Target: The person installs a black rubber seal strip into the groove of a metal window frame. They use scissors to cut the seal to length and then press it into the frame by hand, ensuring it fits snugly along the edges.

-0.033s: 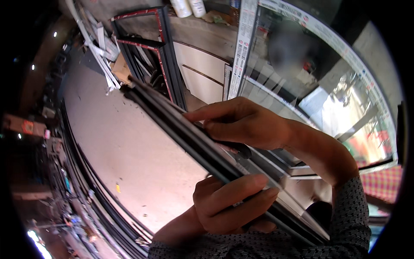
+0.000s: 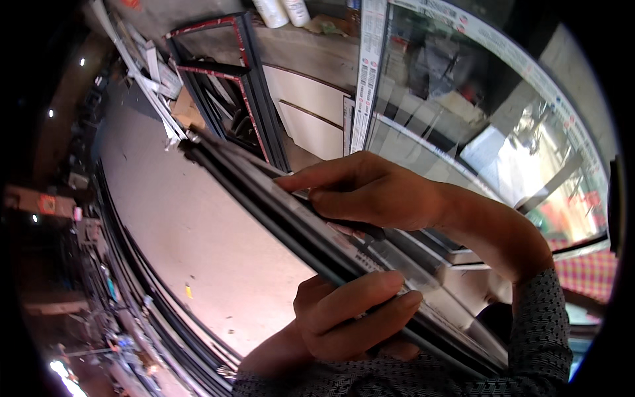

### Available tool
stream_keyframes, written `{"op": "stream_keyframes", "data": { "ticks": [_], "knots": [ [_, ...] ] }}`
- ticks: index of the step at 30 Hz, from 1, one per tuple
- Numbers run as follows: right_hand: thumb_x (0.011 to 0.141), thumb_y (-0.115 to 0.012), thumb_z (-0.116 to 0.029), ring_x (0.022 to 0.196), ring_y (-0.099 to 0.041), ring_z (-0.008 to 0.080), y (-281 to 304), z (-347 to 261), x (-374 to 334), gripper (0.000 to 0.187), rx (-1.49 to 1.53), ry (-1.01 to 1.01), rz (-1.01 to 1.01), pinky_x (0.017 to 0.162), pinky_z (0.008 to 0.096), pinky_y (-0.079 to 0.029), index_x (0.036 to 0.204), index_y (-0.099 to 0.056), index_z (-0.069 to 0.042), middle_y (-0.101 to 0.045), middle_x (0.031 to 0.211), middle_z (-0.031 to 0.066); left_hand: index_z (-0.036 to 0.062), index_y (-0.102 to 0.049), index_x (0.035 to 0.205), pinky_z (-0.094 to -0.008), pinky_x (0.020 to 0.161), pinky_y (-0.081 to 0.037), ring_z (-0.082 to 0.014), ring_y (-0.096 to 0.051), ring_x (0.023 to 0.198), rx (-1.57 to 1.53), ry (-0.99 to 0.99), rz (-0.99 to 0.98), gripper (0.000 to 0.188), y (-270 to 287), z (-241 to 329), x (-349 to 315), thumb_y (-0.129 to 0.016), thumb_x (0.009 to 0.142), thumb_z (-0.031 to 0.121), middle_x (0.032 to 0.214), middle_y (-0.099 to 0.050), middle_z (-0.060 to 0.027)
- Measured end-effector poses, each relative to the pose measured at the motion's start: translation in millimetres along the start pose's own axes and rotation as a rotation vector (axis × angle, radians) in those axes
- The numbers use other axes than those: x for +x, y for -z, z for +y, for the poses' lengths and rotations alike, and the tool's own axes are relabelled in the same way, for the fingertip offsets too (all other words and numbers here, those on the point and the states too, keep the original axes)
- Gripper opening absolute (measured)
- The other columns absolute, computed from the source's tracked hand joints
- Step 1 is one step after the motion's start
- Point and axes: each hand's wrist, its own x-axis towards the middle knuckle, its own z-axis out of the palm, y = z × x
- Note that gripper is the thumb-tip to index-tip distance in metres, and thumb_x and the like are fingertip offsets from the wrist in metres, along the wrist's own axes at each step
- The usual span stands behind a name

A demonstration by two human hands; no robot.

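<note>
A long dark profile bar [image 2: 264,210] with a pale strip along its upper face slants from upper left to lower right in front of me. My left hand [image 2: 354,317] wraps round its lower part, two fingers lying over the top. Above it, my right hand [image 2: 374,192] is closed, with the index fingertip touching the bar's pale strip. Something dark with a rounded end [image 2: 374,232] shows under the right palm; the fingers hide most of it. A clear plastic film or glass-like sheet [image 2: 415,263] shows beside the bar near my left fingers.
A large glazed frame [image 2: 368,86] with printed tape stands at right. Dark frames with red edging [image 2: 249,86] lean at the back beside a white panel [image 2: 309,119]. Long profiles [image 2: 142,284] lie along the left, and pale strips [image 2: 142,73] stand at far left.
The bar's far end has shifted slightly left and down, and more of its printed upper face shows. Both hands keep nearly the same places on it.
</note>
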Motion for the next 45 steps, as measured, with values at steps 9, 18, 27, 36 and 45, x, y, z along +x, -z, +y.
{"op": "stream_keyframes", "data": {
  "ticks": [9,18,27,36,45],
  "knots": [
    [0.099,-0.059,-0.004,0.054,-0.054,0.0047,-13.0,7.2,-2.5,0.034,0.135,0.037,0.154,0.049,0.0231,-0.045,0.131,-0.070,-0.001,-0.066,0.071,0.0017,0.0097,-0.064,0.094,-0.0154,0.080,-0.056,-0.0038,-0.065,0.098,0.211,-0.145,-0.159,0.021,16.9,-2.4,-34.0,-0.076,0.095,0.028,0.099,-0.066,0.0044],
    [0.095,-0.058,-0.009,0.053,-0.059,0.0120,-15.2,0.6,5.4,0.033,0.064,0.084,0.233,0.047,0.0291,-0.048,0.121,-0.074,0.004,-0.067,0.070,0.0086,0.0095,-0.063,0.098,-0.0226,0.082,-0.056,-0.0098,-0.064,0.095,0.273,-0.073,-0.197,0.022,17.8,8.0,-27.9,-0.073,0.093,0.029,0.105,-0.062,-0.0015],
    [0.098,-0.062,-0.007,0.051,-0.057,0.0091,-13.1,-9.7,13.6,0.028,0.091,0.064,0.244,0.049,0.0272,-0.046,0.122,-0.073,0.005,-0.067,0.069,0.0076,0.0120,-0.060,0.105,-0.0332,0.088,-0.056,-0.0163,-0.062,0.098,0.267,0.066,-0.035,0.032,1.3,17.2,-28.7,-0.068,0.094,0.041,0.114,-0.057,-0.0064],
    [0.095,-0.061,-0.004,0.051,-0.056,0.0104,-15.9,-11.1,19.6,0.030,0.142,0.055,0.242,0.048,0.0282,-0.045,0.122,-0.073,0.005,-0.066,0.068,0.0083,0.0133,-0.053,0.113,-0.0489,0.094,-0.054,-0.0260,-0.056,0.103,0.324,0.132,0.064,0.053,-8.3,19.7,-33.3,-0.055,0.098,0.064,0.125,-0.050,-0.0144],
    [0.089,-0.065,-0.020,0.078,-0.061,0.0177,-9.4,-13.8,26.7,0.027,-0.115,0.137,0.218,0.074,0.0343,-0.050,0.100,-0.075,0.003,-0.071,0.087,0.0098,0.0068,-0.074,0.101,-0.0364,0.085,-0.061,-0.0227,-0.073,0.092,0.026,0.047,0.169,0.029,-17.1,4.7,-20.6,-0.078,0.091,0.034,0.113,-0.070,-0.0095]
  ]
}}
